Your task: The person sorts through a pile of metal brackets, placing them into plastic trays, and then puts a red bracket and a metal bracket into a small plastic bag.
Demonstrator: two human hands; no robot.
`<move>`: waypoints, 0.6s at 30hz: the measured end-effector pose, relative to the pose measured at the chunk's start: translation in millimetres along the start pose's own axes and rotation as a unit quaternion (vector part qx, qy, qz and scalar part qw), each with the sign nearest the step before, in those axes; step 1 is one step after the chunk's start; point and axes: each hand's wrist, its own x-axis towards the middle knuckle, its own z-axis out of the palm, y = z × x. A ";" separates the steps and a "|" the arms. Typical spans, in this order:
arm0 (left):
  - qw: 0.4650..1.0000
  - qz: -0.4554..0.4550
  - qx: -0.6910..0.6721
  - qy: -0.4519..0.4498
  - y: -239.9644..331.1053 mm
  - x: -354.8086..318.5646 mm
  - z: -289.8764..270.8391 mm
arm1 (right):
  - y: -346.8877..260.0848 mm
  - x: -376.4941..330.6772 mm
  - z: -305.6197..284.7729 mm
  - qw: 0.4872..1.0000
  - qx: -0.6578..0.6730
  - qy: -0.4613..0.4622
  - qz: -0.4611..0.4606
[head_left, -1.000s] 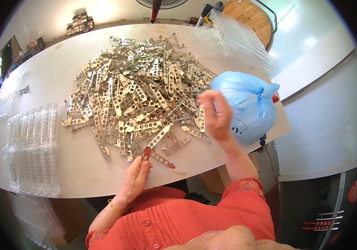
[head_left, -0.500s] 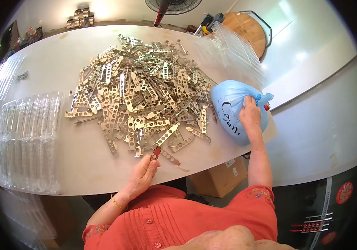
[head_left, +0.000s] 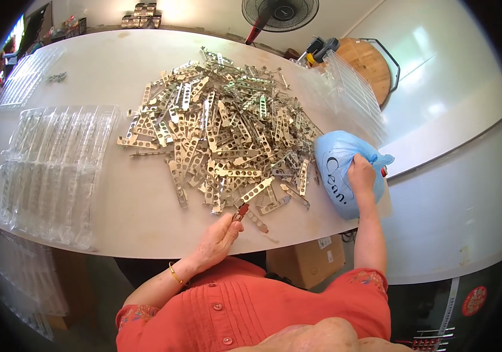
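Note:
A big heap of perforated metal brackets (head_left: pixel 221 132) covers the middle of the white table (head_left: pixel 87 76). My left hand (head_left: pixel 220 237) rests at the table's near edge and pinches a small red-tipped piece (head_left: pixel 242 211) beside the heap's nearest brackets. My right hand (head_left: pixel 361 176) reaches to the right and grips the top of a light blue plastic bag (head_left: pixel 336 170) that sits on the table's right end.
Stacks of clear plastic trays (head_left: pixel 51 170) lie on the table's left side, more (head_left: pixel 353 97) at the far right. A fan (head_left: pixel 280 12) stands behind the table. A cardboard box (head_left: pixel 306 261) sits under the near edge. A round wooden stool (head_left: pixel 368 64) is at right.
My right hand left the heap, swung right and took hold of the blue bag. The left hand stayed at the near edge with the red-tipped piece.

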 end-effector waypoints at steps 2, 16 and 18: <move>1.000 0.006 -0.002 -0.001 -1.5 0.5 1.4 | -4.2 -5.0 -5.0 1.000 -0.029 -0.009 0.007; 0.990 -0.078 -0.116 0.014 4.9 0.6 -1.4 | -40.8 -52.4 -80.1 0.882 0.408 0.223 0.072; 0.989 -0.086 -0.121 0.014 6.9 -0.3 -2.3 | -58.4 -57.3 -97.1 0.902 0.350 0.252 -0.027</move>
